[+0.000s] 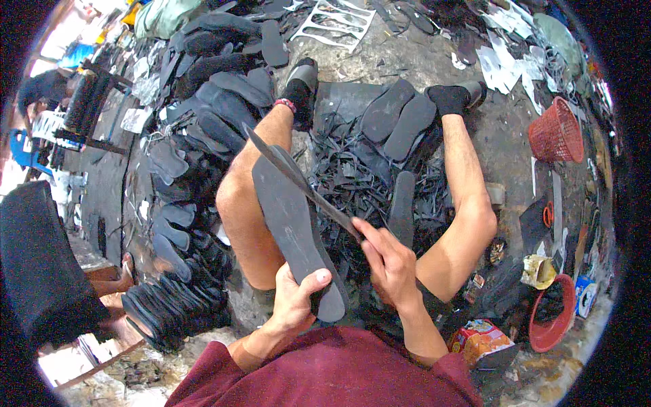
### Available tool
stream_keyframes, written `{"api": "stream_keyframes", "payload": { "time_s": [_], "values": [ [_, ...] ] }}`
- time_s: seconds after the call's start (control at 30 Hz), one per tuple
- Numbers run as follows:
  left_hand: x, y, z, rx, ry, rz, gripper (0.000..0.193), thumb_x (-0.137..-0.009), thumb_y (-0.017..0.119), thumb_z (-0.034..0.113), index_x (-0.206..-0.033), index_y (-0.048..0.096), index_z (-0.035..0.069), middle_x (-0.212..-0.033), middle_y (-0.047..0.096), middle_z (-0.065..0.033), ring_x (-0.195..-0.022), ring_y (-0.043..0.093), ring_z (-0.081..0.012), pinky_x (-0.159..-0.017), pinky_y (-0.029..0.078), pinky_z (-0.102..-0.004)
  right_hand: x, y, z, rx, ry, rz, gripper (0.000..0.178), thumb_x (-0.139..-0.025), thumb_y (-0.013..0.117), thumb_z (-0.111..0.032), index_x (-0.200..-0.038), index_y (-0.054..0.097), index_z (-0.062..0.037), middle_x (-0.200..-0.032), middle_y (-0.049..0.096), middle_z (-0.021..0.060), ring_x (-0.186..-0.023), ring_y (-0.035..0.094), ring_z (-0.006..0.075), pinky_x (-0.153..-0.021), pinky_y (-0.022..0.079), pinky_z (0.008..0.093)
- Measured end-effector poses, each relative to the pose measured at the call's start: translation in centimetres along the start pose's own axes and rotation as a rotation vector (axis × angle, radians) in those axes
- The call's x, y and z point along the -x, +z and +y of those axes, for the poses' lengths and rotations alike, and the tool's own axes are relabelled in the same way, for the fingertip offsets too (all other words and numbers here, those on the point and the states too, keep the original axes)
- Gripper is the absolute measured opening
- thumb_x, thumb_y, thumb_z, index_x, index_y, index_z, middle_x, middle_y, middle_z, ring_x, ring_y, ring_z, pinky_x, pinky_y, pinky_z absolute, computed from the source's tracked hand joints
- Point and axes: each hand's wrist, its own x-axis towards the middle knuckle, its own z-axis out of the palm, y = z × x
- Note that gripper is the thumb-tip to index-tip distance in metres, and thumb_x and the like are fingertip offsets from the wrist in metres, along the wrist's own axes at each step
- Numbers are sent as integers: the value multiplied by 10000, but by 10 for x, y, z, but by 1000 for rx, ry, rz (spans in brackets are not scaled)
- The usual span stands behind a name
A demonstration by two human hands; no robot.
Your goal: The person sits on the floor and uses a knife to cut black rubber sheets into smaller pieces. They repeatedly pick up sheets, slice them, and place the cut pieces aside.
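The left hand is closed around the heel end of a dark rubber shoe sole, thumb laid across its face. The sole rises from the hand toward 11 o'clock, its toe end near the left knee. The right hand is clenched on the handle of a long knife. The blade runs from this hand toward 10 o'clock and lies across the upper edge of the sole, touching it. The knife handle is hidden inside the fist. The right hand sits at 3 o'clock from the left hand, near but apart.

A heap of black rubber offcuts covers the floor between the legs, at 12 o'clock from both hands. Two more cut soles lie on it near the right foot, and a third stands at 12 o'clock just beyond the right hand. A stack of finished soles lies at 9 o'clock from the left hand. A red mesh basket sits at 2 o'clock, and a red bowl at 4 o'clock, with contents too dark to identify. The edge regions are bent and blurred.
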Motion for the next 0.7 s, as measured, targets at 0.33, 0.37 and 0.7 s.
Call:
{"api": "stream_keyframes", "payload": {
  "time_s": [0.33, 0.37, 0.7],
  "values": [
    [3, -3, 2, -180, 238, -103, 586, -822, 675, 94, -1352, 451, -17, -1230, 569, -144, -970, 619, -259, -903, 497, -354, -91, 21, 13, -683, 245, 230, 441, -1043, 466, -215, -1481, 447, -170, -743, 518, -35, -594, 432, 53, -512, 410, 198],
    [3, -7, 4, -367, 395, -117, 651, -806, 665, 72, -1397, 409, -19, -1308, 508, -159, -1059, 580, -291, -958, 464, -380, -85, 17, 39, -784, 400, 351, 500, -1034, 476, -225, -1522, 369, -189, -713, 494, -29, -544, 399, 42, -437, 345, 196],
    [19, -4, 24, -1191, 991, 127, 740, -676, 802, 108, -1377, 575, 178, -1346, 490, -133, -1155, 452, -335, -999, 397, -450, 13, 76, 208, 328, 814, 281, 758, -605, 926, -353, -1152, 545, 8, -1100, 613, 229, -1028, 592, 396, -888, 488, 480]
  ]
}}
